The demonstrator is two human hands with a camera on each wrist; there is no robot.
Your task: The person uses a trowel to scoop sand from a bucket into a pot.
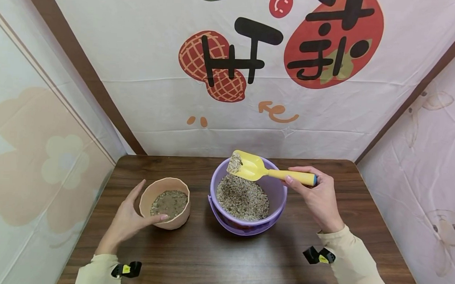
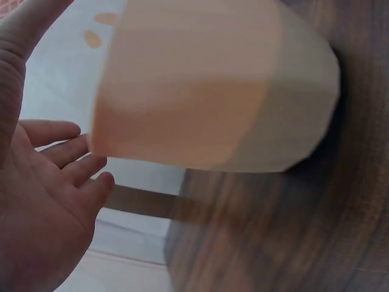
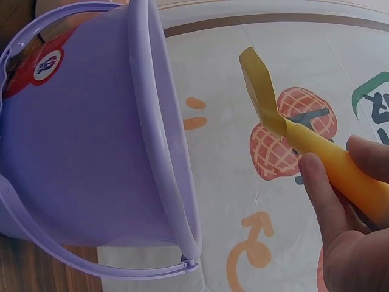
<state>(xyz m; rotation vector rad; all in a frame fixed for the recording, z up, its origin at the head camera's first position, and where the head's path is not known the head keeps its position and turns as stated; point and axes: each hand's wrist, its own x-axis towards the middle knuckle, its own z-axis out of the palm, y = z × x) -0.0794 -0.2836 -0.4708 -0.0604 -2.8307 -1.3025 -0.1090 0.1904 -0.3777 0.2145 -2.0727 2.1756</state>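
My right hand [image 1: 319, 199] grips the yellow handle of a toy shovel [image 1: 253, 167], held level above the bucket, with a little grit [image 1: 234, 162] on the tip of its blade. Below sits a purple bucket [image 1: 280, 198], partly filled with coarse sandy grit [image 1: 244, 199]. On the left stands a peach-coloured pot [image 2: 200, 91] holding wet-looking, greyish grit [image 1: 169, 204]. My left hand [image 1: 124, 222] spreads around the pot's near left side, thumb over the front rim. In the left wrist view its fingers [image 2: 67, 152] are loosely extended beside the rim.
Pot and bucket stand on a dark wood-grain table [image 1: 201, 258]. A printed cloth [image 1: 153, 114] hangs behind the table, with more cloth at both sides. The bucket's purple carrying handle [image 3: 91, 264] hangs down against its outside.
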